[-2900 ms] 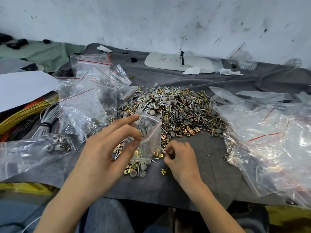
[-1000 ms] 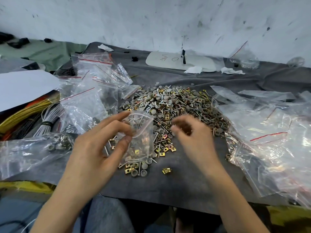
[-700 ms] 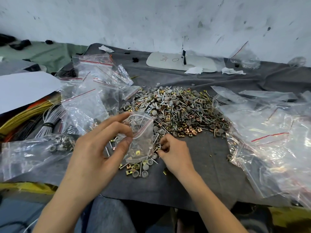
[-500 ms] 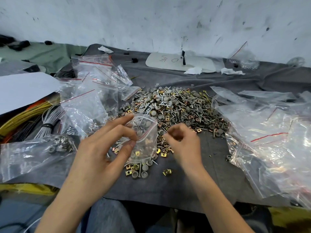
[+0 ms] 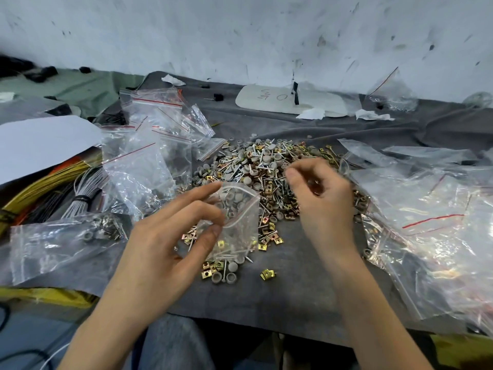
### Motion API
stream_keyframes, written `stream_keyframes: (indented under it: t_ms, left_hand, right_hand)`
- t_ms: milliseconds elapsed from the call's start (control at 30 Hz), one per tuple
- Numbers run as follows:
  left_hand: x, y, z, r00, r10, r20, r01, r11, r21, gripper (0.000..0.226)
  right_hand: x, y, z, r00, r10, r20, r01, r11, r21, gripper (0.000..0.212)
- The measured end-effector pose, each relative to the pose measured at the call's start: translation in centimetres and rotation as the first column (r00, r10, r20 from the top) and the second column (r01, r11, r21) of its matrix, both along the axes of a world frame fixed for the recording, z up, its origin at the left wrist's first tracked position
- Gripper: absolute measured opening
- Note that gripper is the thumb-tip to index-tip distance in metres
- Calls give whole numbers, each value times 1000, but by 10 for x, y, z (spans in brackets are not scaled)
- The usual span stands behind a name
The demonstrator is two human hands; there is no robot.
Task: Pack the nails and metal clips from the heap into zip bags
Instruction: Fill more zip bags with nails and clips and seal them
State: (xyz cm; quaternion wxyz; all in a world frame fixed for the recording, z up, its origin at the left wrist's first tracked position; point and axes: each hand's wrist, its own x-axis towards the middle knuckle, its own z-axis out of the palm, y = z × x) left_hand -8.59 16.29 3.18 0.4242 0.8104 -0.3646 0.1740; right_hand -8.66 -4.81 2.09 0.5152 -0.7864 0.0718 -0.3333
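a scuffed white wall [image 5: 240, 36] is seen behind a tabletop [image 5: 293, 303] that is covered with grey cloth. a broad pile of clear bags [image 5: 426, 222] with red seal lines is spread along the right side of the cloth, and a smaller cluster of empty zip bags [image 5: 149, 156] is stacked at the left, just beside the heap. a white sheet [image 5: 40, 140] is laid at the far left, above bundled yellow wires [image 5: 40, 182] and grey wires [image 5: 82, 193]. the heap [image 5: 266, 166] of grey-capped nails and brass-coloured metal clips is piled at the middle of the cloth, between the two groups of bags. a flat white board [image 5: 280, 100] is placed near the wall; handwriting is seen on it, of which only a round "o" can be made out, the rest being unreadable. a packed bag [image 5: 66, 241] with hardware inside is laid at the near left.

the left hand [image 5: 165, 249] is held over the near edge of the heap, and the small zip bag [image 5: 237, 220] is pinched between its thumb and curled fingers, with the mouth of the bag held apart and turned up. grey caps, nails and a few clips are seen inside it. the right hand [image 5: 322, 198] is raised over the heap, to the right of the bag mouth, with its fingers curled inward; it is blurred, and whether anything is held in it cannot be told. a loose clip [image 5: 267, 274] is left alone on the cloth near the front edge.
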Motion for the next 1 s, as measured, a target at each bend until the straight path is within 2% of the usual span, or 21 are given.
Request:
stream_keyframes:
  t_ms: [67, 133, 267, 333, 433, 533, 633, 700, 733, 767, 867, 933, 1000]
  left_hand:
    - [1, 2, 0, 1000, 13, -11, -13, 1000, 3, 12]
    - [1, 3, 0, 1000, 17, -8, -17, 1000, 2, 15]
    - [0, 3, -1, 1000, 13, -26, -14, 1000, -8, 15]
    - [0, 3, -1, 999, 17, -34, -17, 1000, -5, 16]
    - [-1, 2, -1, 999, 11, -33, -12, 1000, -9, 17]
    - [-2, 0, -2, 1000, 7, -13, -7, 1000, 8, 17]
    - [-2, -2, -3, 1000, -13, -14, 14, 1000, 21, 16]
    - [-2, -4, -4, 1000, -24, -4, 24, 999, 31, 15]
    - [-3, -6, -4, 999, -33, -1, 33, 999, 33, 15]
    - [-3, -8, -4, 999, -42, 7, 41, 999, 34, 15]
    - [-5, -11, -2, 998, -48, 47, 46, 998, 39, 15]
    - [-6, -9, 0, 998, -47, 38, 46, 999, 29, 14]
    - [-7, -5, 0, 999, -43, 17, 42, 999, 17, 14]
  right_hand:
    - [15, -6, -29, 956, 34, -291, -90, 979, -181, 14]
    - [22, -7, -63, 873, 63, -484, -229, 929, -291, 16]
    - [25, -4, -93, 872, -6, -489, -244, 861, -446, 13]
    - [26, -5, -93, 866, -22, -499, -287, 796, -533, 12]
    - [25, -7, -88, 847, -13, -532, -336, 762, -553, 11]
    - [17, -8, -65, 892, 20, -451, -230, 880, -416, 6]
    - [2, -5, -16, 975, 157, -157, -186, 964, -191, 11]
    - [-11, 2, 20, 970, 239, 34, -226, 947, -230, 11]
    - [-17, 8, 34, 953, 292, 78, -263, 928, -264, 10]
    - [-21, 14, 43, 935, 346, 77, -312, 907, -281, 10]
    - [-28, 27, 47, 902, 427, -65, -427, 857, -290, 9]
    - [-29, 25, 39, 909, 408, -82, -415, 878, -239, 9]
    - [-27, 19, 32, 941, 339, -6, -338, 936, -100, 9]
